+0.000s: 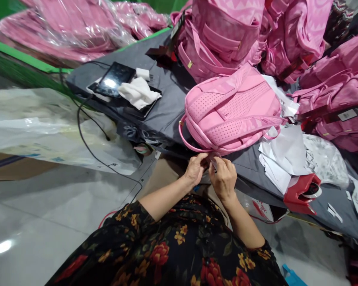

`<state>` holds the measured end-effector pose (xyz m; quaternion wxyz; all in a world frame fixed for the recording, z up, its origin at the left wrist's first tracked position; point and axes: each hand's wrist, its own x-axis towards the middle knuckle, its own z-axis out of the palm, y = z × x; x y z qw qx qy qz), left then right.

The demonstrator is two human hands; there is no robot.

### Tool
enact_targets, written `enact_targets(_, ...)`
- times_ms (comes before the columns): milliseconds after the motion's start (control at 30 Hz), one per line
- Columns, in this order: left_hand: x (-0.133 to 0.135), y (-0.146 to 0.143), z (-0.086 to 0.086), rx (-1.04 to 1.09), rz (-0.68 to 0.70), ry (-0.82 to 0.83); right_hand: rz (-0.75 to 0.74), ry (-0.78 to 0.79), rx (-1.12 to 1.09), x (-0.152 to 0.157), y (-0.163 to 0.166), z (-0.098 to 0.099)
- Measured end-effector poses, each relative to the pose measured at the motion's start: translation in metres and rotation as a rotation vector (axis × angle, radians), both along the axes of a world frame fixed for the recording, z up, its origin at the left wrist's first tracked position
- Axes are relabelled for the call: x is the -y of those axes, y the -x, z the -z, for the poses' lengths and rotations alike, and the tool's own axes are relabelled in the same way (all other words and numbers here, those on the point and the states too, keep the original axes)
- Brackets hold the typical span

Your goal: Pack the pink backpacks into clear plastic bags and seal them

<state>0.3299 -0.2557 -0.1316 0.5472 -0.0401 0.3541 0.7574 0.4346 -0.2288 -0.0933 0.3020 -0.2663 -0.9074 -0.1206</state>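
A pink backpack (226, 113) lies on its front on the grey-covered table, its dotted shoulder straps and back panel facing up. At its near edge, just over the table's border, my left hand (195, 170) is closed, thumb and fingers pinched on the backpack's edge. Close beside it, my right hand (223, 176) is closed too, fingers curled on a small pink part of the same edge. The fingers partly hide that part, so its exact shape cannot be made out. A thin pink loop (181, 133) curves out from the bag's left end.
More pink backpacks (226, 35) crowd the back and right. White papers (277, 159), a red tape dispenser (302, 194) and a clear plastic bag (325, 159) lie right. Left are a tablet (116, 79), white cloth (139, 93) and a hanging black cable (79, 119). Plastic-wrapped pink goods (62, 31) fill a green-edged bin.
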Motion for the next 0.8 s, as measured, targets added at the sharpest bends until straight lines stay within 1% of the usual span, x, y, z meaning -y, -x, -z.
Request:
enact_targets(67, 0.001, -0.002, 0.002, -0.043, 0.000, -0.017, 0.009, 0.019, -0.003, 0.001, -0.002, 0.003)
enact_targets(167, -0.004, -0.007, 0.008, -0.109, -0.049, 0.025, -0.010, 0.050, -0.023, -0.002, -0.005, 0.007)
enact_targets(267, -0.012, -0.009, 0.013, -0.166, -0.100, 0.078, -0.017, 0.043, -0.124, -0.008, -0.002, 0.010)
enact_targets(367, -0.016, -0.008, 0.012, -0.207, -0.117, 0.112, 0.070, -0.020, -0.248, -0.017, 0.007, 0.018)
enact_targets(433, -0.014, -0.007, 0.008, -0.237, -0.130, 0.152, 0.118, -0.059, -0.277, -0.022, 0.013, 0.026)
enact_targets(533, -0.005, -0.005, -0.001, -0.302, -0.143, 0.185, 0.144, -0.069, -0.227, -0.027, 0.015, 0.035)
enact_targets(600, 0.001, -0.004, -0.008, -0.340, -0.143, 0.175, 0.142, -0.047, -0.160, -0.026, 0.012, 0.036)
enact_targets(700, 0.004, -0.003, -0.017, -0.377, -0.143, 0.175, 0.092, 0.005, -0.045, -0.022, 0.005, 0.030)
enact_targets(800, 0.003, -0.002, -0.023, -0.383, -0.108, 0.198, 0.045, 0.027, 0.032, -0.016, 0.003, 0.021)
